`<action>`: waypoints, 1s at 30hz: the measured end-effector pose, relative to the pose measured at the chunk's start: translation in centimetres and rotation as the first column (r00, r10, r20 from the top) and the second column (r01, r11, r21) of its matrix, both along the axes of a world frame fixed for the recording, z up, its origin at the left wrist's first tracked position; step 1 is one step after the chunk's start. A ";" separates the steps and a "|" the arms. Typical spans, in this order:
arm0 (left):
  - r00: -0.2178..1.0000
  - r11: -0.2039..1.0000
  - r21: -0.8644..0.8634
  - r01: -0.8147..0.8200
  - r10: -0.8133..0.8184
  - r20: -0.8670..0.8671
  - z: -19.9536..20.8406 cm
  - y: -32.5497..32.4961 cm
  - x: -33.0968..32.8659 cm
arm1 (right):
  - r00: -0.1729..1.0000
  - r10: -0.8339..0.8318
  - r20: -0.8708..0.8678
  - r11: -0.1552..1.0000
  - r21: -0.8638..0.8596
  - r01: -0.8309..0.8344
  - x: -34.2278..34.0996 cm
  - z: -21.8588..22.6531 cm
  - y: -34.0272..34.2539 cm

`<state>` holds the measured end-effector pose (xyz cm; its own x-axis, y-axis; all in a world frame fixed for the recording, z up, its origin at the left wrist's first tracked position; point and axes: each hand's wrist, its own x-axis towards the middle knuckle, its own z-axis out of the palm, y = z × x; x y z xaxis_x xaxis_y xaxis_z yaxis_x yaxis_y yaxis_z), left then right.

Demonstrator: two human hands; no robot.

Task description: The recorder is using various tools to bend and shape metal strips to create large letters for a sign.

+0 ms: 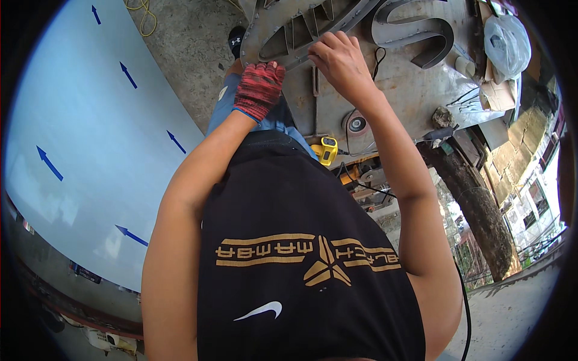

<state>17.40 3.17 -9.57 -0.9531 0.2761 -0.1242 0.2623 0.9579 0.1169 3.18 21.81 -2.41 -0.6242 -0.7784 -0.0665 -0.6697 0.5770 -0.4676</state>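
On the steel worktable [355, 90] lies a grey sheet-metal letter form [289, 39] with upright walls and thin cross braces. My left hand [260, 90], in a red and black knit glove with bare fingertips, is closed over the form's near left edge. Bare and curled, my right hand [344, 60] is over the same form's near right edge, its fingertips pinched together. Whatever those fingertips hold, if anything, is too small or hidden to make out. An S-shaped metal letter [415, 30] stands to the right of my right hand.
A yellow-and-black power tool [326, 151] and a round grinding disc [356, 124] are by the table's near edge. A clear plastic bag [507, 45] and a cardboard box [498, 95] sit at the right. A large pale sheet with blue arrows [102, 132] fills the left side.
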 end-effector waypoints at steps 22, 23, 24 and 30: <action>0.999 0.997 0.073 -0.003 0.006 -0.037 0.2 -0.3 0.3 | 0.988 -0.109 -0.108 0.992 0.052 0.115 3.6 -1.7 -0.6; 0.999 0.997 0.074 -0.005 0.008 -0.038 0.4 -0.3 0.3 | 0.988 -0.107 -0.109 0.992 0.052 0.114 3.7 -1.4 -0.6; 1.000 0.997 0.073 -0.003 0.004 -0.023 0.5 -0.3 0.3 | 0.988 -0.063 -0.138 0.995 0.072 0.074 3.9 -1.3 -0.8; 1.000 0.997 0.075 0.001 0.001 -0.027 0.6 -0.3 0.2 | 0.969 -0.027 -0.247 0.979 0.188 0.075 4.9 -1.0 -1.6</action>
<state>17.64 2.87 -8.93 -0.9559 0.2832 -0.0773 0.2658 0.9468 0.1815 8.05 20.26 -3.42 -0.6790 -0.7321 -0.0549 -0.7160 0.6769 -0.1705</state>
